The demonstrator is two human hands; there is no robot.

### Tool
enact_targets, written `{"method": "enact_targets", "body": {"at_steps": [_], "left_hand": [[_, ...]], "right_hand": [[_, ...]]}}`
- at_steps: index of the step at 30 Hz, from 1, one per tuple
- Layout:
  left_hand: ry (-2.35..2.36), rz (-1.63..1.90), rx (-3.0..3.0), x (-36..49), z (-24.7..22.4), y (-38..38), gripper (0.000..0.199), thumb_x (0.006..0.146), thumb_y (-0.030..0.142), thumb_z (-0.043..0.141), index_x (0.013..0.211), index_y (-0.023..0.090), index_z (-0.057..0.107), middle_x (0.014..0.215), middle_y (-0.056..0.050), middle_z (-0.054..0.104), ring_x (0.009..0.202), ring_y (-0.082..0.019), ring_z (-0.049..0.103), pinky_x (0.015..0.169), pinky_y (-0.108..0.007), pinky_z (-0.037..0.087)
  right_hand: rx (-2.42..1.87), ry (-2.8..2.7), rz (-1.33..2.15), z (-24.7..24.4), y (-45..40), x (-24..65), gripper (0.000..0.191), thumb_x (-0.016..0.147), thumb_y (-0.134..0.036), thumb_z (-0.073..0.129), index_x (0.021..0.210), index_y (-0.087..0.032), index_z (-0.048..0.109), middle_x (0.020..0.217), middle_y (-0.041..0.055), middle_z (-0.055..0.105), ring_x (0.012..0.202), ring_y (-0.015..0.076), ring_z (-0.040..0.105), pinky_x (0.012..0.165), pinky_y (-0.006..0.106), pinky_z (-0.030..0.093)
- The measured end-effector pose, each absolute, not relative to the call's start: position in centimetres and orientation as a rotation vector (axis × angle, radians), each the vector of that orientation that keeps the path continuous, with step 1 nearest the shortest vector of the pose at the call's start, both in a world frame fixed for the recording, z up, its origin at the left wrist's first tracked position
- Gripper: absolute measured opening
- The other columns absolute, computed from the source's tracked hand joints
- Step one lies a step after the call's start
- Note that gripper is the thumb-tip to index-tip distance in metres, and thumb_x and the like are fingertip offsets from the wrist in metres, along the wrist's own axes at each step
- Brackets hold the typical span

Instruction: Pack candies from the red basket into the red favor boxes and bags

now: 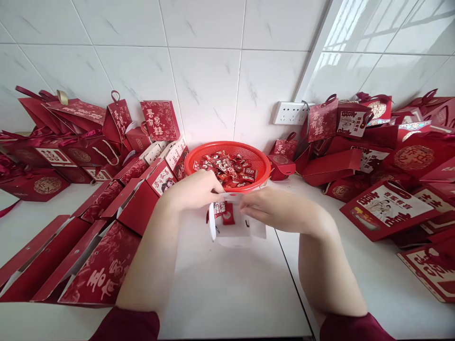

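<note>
An open box (232, 230) with a white inside stands on the white table in the middle, and red wrapped sweets (228, 214) lie in it. At the box's upper left edge is my left hand (199, 189), its fingers bent against the rim. My right hand (272, 208) is at the box's right side, its fingers curled together at the flap and slightly blurred; whether they grip it is hard to tell. Just behind both hands sits a red plastic basket (262, 163) full of wrapped sweets (231, 168).
Rows of red boxes (103, 265) stand along the left, with more gift boxes (46, 182) behind them. A pile of red boxes (387, 208) covers the right side. A white power strip (290, 113) is on the tiled wall (204, 71).
</note>
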State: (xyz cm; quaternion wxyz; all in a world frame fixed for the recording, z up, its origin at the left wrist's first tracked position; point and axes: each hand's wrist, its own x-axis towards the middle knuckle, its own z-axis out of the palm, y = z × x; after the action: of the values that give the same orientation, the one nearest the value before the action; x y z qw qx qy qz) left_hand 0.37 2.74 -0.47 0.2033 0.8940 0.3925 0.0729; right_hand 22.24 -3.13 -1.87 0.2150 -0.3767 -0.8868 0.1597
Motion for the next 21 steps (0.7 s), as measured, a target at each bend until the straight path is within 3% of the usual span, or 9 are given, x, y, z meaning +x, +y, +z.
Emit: {"method": "enact_targets", "body": {"at_steps": [5, 10, 13, 16, 21], "left_hand": [[1.093, 0.246, 2.523, 0.0, 1.2, 0.7, 0.037, 0.082, 0.033, 0.054, 0.048, 0.018, 0.056, 0.053, 0.003, 0.025, 0.047, -0.008, 0.018, 0.052, -0.026, 0.012], [1.137, 0.126, 2.514, 0.3, 1.2, 0.7, 0.041, 0.084, 0.039, 0.05, 0.05, 0.017, 0.054, 0.053, 0.002, 0.032, 0.049, -0.008, 0.022, 0.05, -0.028, 0.014], [1.205, 0.076, 2.453, 0.2, 0.9, 1.5, 0.038, 0.083, 0.047, 0.05, 0.061, 0.018, 0.063, 0.057, 0.001, 0.047, 0.051, -0.01, 0.036, 0.05, -0.026, 0.022], [1.396, 0.014, 2.351, -0.5, 0.2, 2.8, 0.031, 0.075, 0.049, 0.059, 0.076, 0.02, 0.069, 0.074, -0.001, 0.065, 0.065, -0.014, 0.054, 0.054, -0.024, 0.033], [1.581, -0.047, 2.231, -1.9, -0.8, 4.8, 0.034, 0.071, 0.05, 0.063, 0.089, 0.022, 0.068, 0.1, -0.002, 0.07, 0.079, -0.018, 0.063, 0.059, -0.023, 0.041]], "right_hand": [[-1.071, -2.545, 0.529, -0.6, -4.4, 23.2, 0.022, 0.094, -0.026, 0.048, 0.088, -0.024, 0.069, 0.081, 0.0019, 0.07, 0.066, 0.0161, 0.059, 0.059, 0.029, 0.041], [-1.172, -2.59, 0.526, 0.1, -4.7, 23.0, 0.025, 0.097, -0.027, 0.041, 0.096, -0.021, 0.066, 0.087, 0.0031, 0.069, 0.073, 0.0165, 0.06, 0.064, 0.028, 0.042], [-1.271, -2.601, 0.41, 0.1, -4.4, 23.3, 0.03, 0.098, -0.025, 0.036, 0.094, -0.019, 0.065, 0.087, 0.0045, 0.068, 0.074, 0.0173, 0.059, 0.065, 0.029, 0.04], [-1.373, -2.562, 0.305, -0.1, -3.9, 24.1, 0.029, 0.097, -0.023, 0.036, 0.091, -0.019, 0.064, 0.082, 0.0046, 0.066, 0.07, 0.0171, 0.058, 0.062, 0.029, 0.038], [-1.532, -2.351, 0.257, -0.8, -1.5, 24.8, 0.03, 0.098, -0.022, 0.033, 0.094, -0.02, 0.062, 0.082, 0.0039, 0.067, 0.073, 0.0178, 0.061, 0.065, 0.028, 0.04]]}}
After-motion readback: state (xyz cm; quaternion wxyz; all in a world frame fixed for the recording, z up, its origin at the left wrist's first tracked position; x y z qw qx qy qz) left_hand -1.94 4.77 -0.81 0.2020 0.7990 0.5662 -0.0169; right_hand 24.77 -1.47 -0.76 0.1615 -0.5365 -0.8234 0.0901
